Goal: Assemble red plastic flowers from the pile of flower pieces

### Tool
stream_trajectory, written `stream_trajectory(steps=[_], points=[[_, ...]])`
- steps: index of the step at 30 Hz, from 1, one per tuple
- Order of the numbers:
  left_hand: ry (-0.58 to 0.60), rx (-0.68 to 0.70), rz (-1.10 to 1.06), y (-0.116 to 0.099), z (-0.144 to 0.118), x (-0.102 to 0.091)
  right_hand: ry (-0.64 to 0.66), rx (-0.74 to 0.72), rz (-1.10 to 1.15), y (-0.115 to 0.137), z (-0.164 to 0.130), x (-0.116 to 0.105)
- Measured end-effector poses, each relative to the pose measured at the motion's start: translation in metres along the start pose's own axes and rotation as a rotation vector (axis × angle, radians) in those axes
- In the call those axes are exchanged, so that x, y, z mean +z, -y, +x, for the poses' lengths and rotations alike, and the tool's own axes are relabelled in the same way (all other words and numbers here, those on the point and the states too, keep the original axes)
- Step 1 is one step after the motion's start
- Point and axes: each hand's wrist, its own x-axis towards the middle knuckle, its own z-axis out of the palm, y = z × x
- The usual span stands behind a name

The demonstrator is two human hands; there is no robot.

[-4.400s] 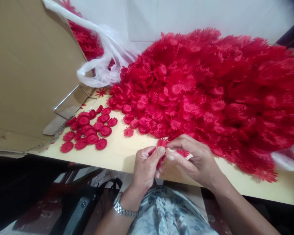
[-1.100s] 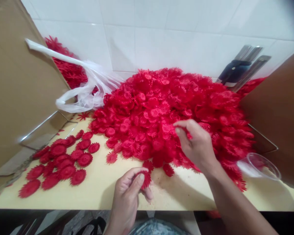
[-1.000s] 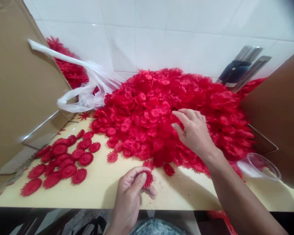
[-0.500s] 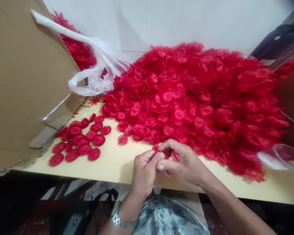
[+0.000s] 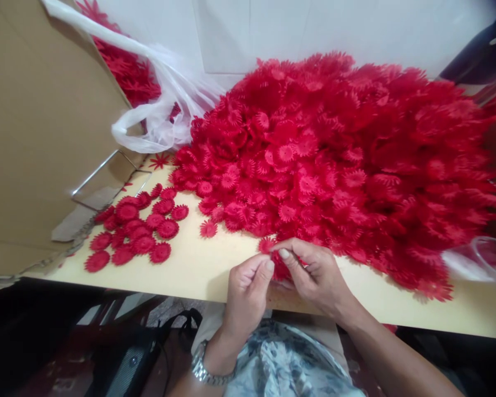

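Red plastic flower piece [image 5: 278,268] pinched between both hands at table edge [image 5: 198,284]: left hand [image 5: 246,292] and right hand [image 5: 316,275] grasping it; pile [image 5: 334,160] lies directly beyond

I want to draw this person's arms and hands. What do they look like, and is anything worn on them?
Both arms are bare, with no sleeves and no gloves. The left hand has a silver metal link watch on its wrist. The right hand wears nothing that shows, no ring or band. The fingernails are short and plain.
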Motion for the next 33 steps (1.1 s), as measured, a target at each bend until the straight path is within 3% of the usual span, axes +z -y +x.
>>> stream_trajectory(steps=[4, 8, 11, 14, 17, 19, 22, 24, 26, 29, 33], points=[[0.035, -0.050, -0.045, 0.001, 0.000, 0.001, -0.133, 0.047, -0.053, 0.002, 0.001, 0.002], [0.067, -0.050, -0.119, -0.007, -0.001, 0.000, -0.233, -0.083, -0.148, 0.004, 0.010, -0.002], [0.034, -0.049, -0.136, -0.012, -0.003, -0.004, -0.351, -0.053, -0.195, -0.004, 0.026, -0.018], [0.025, -0.085, -0.143, -0.013, -0.003, -0.007, -0.520, -0.051, -0.438, -0.020, 0.053, -0.046], [0.064, -0.135, -0.187, -0.011, -0.001, -0.007, -0.481, -0.131, -0.702, -0.031, 0.075, -0.069], [0.046, -0.139, -0.208, -0.010, 0.001, -0.006, -0.460, -0.168, -0.713, -0.030, 0.075, -0.071], [0.007, -0.093, -0.167, -0.008, 0.002, -0.007, -0.242, -0.177, -0.357, -0.016, 0.052, -0.052], [-0.001, -0.049, -0.069, -0.006, 0.002, -0.007, 0.056, -0.092, -0.056, -0.005, 0.031, -0.032], [0.002, -0.014, 0.079, -0.005, 0.001, -0.007, 0.163, 0.002, 0.149, 0.001, 0.014, -0.016], [0.018, 0.001, 0.237, -0.005, 0.000, -0.006, 0.084, 0.092, 0.268, 0.002, 0.002, -0.005], [0.037, 0.024, 0.201, -0.008, -0.001, -0.006, -0.006, 0.140, 0.174, -0.004, -0.002, -0.006]])
